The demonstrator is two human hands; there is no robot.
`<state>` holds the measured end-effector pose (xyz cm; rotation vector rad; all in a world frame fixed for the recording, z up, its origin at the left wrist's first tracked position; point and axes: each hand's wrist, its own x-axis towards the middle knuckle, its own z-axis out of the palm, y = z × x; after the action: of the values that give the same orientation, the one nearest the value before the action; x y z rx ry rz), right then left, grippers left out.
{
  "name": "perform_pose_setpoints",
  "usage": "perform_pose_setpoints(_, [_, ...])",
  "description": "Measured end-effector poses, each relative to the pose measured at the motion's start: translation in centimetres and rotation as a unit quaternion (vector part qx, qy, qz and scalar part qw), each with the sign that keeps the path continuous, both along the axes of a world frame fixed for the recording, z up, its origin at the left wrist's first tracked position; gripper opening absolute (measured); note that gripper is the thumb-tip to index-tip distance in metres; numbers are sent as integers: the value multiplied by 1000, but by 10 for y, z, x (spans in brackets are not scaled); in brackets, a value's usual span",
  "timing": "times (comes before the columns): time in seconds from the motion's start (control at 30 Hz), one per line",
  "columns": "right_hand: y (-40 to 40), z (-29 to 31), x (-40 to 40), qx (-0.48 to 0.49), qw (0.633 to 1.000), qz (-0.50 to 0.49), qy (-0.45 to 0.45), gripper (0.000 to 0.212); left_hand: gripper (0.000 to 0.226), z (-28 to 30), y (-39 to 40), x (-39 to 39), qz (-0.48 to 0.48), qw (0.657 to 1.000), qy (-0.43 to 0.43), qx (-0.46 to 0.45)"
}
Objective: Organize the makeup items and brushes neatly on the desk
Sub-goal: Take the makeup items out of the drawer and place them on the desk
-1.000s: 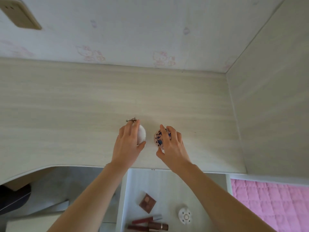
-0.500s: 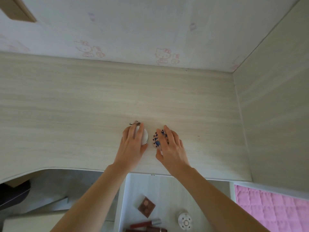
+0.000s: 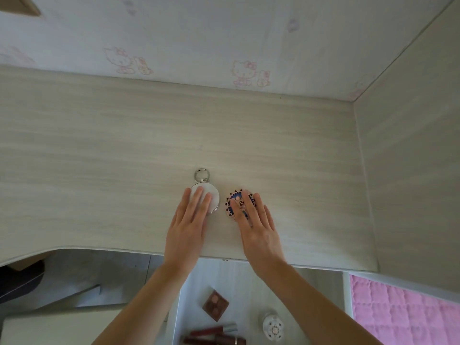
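Head view, ordered from the person outward. Nearest, below the wrists, an open drawer (image 3: 321, 282) holds a brown eyeshadow palette (image 3: 215, 305), two dark red lip-colour tubes (image 3: 214, 331) lying roughly crosswise, and a small white flower-shaped case (image 3: 273, 326); a pink quilted surface (image 3: 408, 317) lies to the right of the right forearm. Beyond the drawer, both hands lie on the desk (image 3: 99, 170). The left hand (image 3: 189, 225) is flat, fingers straight, its fingertips (image 3: 199, 192) pressing on the near-left part of a round white compact (image 3: 211, 197). The right hand (image 3: 256, 227) is likewise flat and released, its fingertips resting on a round patterned compact (image 3: 234, 202). The two compacts sit just beside each other, apart by a narrow gap, each directly ahead of its own hand. Just beyond the left fingertips, a metal ring (image 3: 201, 175) projects from the white compact, so its long axis runs away from the person toward the wall (image 3: 224, 33). Judgement: the remaining items lie behind both hands, toward the body; the right hand appears nearer the flower-shaped case, the left nearer the palette and tubes, so the coming reach likely draws back toward the drawer
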<state>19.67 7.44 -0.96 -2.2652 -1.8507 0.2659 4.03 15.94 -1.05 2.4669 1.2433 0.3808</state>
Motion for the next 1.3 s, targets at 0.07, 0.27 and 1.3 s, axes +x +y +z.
perform_pose_setpoints(0.07, [8,-3,2,16,1000,2,2,69,42,-2,10,3,0,1000,-4,10])
perform_pose_setpoints(0.27, [43,-6,17,4,1000,11,20,79,47,-5,41,19,0,1000,9,28])
perform_pose_setpoints(1.3, [37,14,13,-23,998,-18,62,61,57,-1,31,-1,22,1000,19,12])
